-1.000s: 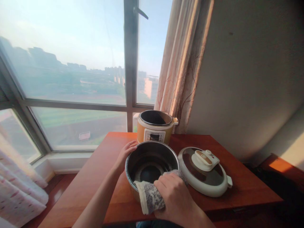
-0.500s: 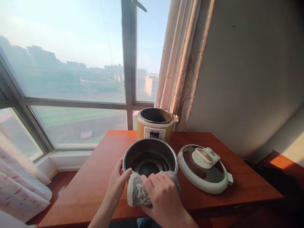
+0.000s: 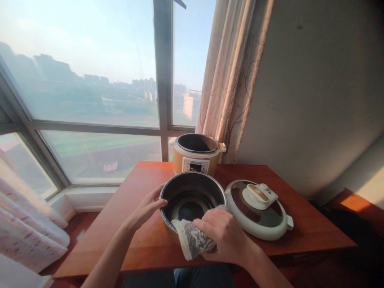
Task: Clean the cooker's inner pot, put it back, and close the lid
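Observation:
A dark metal inner pot (image 3: 192,196) stands on the reddish wooden table (image 3: 126,236), near its front edge. My left hand (image 3: 148,208) curls round the pot's left rim and steadies it. My right hand (image 3: 223,236) is closed on a grey and white patterned cloth (image 3: 192,240), which it presses over the pot's near rim. Behind the pot is the yellow and white cooker base (image 3: 196,154), open at the top. The cooker's round lid (image 3: 258,208) lies flat on the table just right of the pot.
A large window (image 3: 90,100) with a dark frame runs behind the table. A pale curtain (image 3: 231,72) hangs at the back right, next to a plain wall (image 3: 315,88). Another curtain (image 3: 27,224) shows at the lower left.
My left hand has moved from the near rim back to the pot's left side. My right hand with the cloth has shifted right along the near rim.

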The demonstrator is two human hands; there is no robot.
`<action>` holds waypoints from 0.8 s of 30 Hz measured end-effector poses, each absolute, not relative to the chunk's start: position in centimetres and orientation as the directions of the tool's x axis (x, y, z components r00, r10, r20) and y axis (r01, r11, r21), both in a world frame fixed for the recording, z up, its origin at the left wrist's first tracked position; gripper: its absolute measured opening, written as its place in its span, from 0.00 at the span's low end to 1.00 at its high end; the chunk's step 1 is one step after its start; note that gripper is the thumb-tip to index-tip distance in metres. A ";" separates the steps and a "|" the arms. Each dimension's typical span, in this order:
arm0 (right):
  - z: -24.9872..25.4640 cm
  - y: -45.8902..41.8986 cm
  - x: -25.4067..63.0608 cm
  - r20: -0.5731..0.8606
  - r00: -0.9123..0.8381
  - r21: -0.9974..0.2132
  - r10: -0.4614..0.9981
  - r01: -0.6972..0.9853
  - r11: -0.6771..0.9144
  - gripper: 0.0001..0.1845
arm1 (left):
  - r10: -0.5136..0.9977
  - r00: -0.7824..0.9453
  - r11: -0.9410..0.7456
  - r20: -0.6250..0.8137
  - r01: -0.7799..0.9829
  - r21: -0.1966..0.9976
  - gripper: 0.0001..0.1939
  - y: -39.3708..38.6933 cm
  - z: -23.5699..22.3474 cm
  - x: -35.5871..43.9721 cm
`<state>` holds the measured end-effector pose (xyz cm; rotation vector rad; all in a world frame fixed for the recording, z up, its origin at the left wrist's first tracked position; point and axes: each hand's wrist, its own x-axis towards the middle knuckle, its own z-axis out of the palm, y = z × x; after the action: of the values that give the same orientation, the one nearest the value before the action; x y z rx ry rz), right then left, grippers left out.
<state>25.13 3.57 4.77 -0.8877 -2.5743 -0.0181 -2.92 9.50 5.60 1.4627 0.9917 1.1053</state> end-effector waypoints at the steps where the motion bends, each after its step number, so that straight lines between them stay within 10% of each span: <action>1: 5.0 4.1 25.9 0.383 -0.722 -0.130 0.577 0.576 0.807 0.29 | 0.954 0.273 -0.142 0.127 0.038 0.989 0.27 10.0 5.8 -3.1; 8: 4.9 5.2 28.2 0.436 -0.692 -0.197 0.576 0.551 0.811 0.29 | 0.922 0.368 -0.133 0.118 0.017 0.991 0.30 12.4 5.1 -3.3; 18: 4.0 3.8 26.2 0.532 -0.542 -0.261 0.650 0.626 0.735 0.24 | 0.966 -0.242 -0.104 0.096 -0.019 0.994 0.29 8.6 1.5 -0.3; 24: 4.4 2.9 25.3 0.494 -0.510 -0.274 0.704 0.677 0.683 0.22 | 0.939 -0.231 -0.227 0.255 0.144 0.963 0.40 5.1 1.6 2.7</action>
<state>25.29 2.90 4.45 -1.0583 -2.3119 0.0607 2.65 5.12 1.62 1.3517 1.3577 1.5269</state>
